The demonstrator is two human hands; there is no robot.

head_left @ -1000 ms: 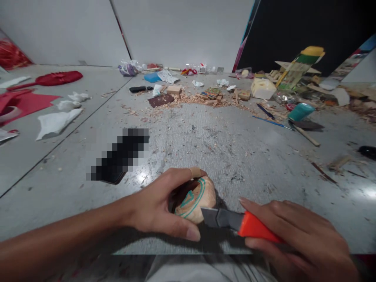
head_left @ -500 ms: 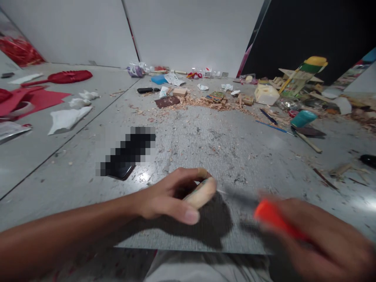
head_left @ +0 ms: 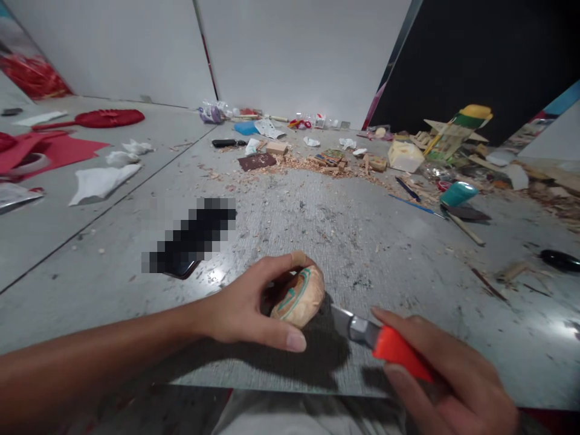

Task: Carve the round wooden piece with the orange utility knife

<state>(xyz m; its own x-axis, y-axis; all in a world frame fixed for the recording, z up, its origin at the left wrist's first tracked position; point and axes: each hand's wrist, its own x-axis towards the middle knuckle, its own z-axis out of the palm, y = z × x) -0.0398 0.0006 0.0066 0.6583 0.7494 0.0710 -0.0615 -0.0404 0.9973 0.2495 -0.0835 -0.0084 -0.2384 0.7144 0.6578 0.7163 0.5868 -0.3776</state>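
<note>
Near the table's front edge, my left hand [head_left: 258,302] curls its thumb and fingers round a pale, rounded wood carving [head_left: 308,299]. Its tilted face carries green pencil-like lines and a hollowed part. A strip of tape or bandage wraps one of my left fingers. In my right hand [head_left: 453,368] is a utility knife [head_left: 401,351] with an orange-red handle. The knife's short metal blade points left at the carving, with a small gap between them. My right palm hides the handle's rear end.
A partly blurred-out phone [head_left: 183,266] lies left of my hands. Wood shavings [head_left: 312,162] and small blocks spread across the back. Farther right are a teal cup-like object [head_left: 458,193], a blue thin brush [head_left: 414,205] and a black object [head_left: 560,260]. White tissue [head_left: 102,181] and red fabric lie left.
The carving has turned so its marked face shows more toward me. My right hand and the knife have moved slightly left and down, and are less blurred. The view has shifted slightly.
</note>
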